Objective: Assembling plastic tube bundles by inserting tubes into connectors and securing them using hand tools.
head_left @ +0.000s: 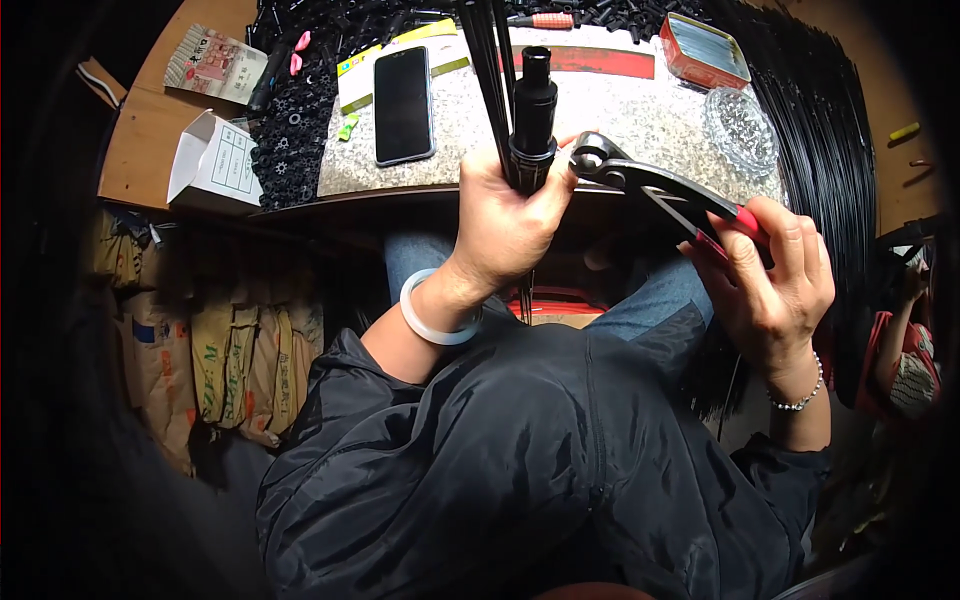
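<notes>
Hands up front: left hand [505,225] closed round black tube [533,110], upright for access. Right hand [775,285] grips pliers [655,185] by red handles, jaws just beside tube base. Beyond: phone [403,105], tin [703,50], glass dish [740,130] out of the way.

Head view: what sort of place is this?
Probably a small hand-assembly workbench. The left hand holds a black cylindrical part with thin rods, the right hand red-handled pincers; loose black small parts cover the stone-topped table.

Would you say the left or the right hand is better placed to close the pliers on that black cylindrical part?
Probably the right hand: it grips the red-handled pliers, jaws beside the black cylindrical part that the left hand holds.
</notes>
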Tool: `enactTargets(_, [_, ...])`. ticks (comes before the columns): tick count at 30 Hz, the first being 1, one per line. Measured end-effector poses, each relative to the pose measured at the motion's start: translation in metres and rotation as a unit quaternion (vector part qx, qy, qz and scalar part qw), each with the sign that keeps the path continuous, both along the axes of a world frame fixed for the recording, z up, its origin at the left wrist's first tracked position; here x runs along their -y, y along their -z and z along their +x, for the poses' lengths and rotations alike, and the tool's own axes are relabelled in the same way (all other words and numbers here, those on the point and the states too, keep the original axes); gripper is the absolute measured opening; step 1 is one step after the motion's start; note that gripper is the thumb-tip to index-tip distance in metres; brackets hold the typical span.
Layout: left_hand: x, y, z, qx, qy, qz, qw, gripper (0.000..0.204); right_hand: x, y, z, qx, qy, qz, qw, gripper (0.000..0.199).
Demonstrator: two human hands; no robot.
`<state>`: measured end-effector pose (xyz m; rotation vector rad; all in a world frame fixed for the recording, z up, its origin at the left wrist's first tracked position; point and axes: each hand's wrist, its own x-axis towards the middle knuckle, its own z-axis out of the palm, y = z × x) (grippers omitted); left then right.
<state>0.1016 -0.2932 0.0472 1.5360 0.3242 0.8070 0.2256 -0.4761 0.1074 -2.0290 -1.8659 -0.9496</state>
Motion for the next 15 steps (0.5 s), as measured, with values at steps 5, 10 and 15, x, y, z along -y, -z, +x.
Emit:
enactTargets(5, [0.0015, 0.0, -0.0013, -0.006, 0.0, 0.0, 1.0, 0.02, 0.0021, 0.0018, -0.0003, 0.03, 0.002, 0.016, 0.999, 0.018])
enactTargets(10, [-0.0009, 0.006, -0.0013, -0.006, 0.0, 0.024, 1.0, 0.019, 0.0017, 0.0008, 0.0001, 0.041, -0.003, 0.005, 0.999, 0.017])
enactTargets(15, [0.0016, -0.002, -0.0011, 0.001, 0.022, 0.008, 1.0, 0.017, 0.0075, -0.0038, -0.0005, -0.139, -0.054, -0.091, 0.985, 0.02])
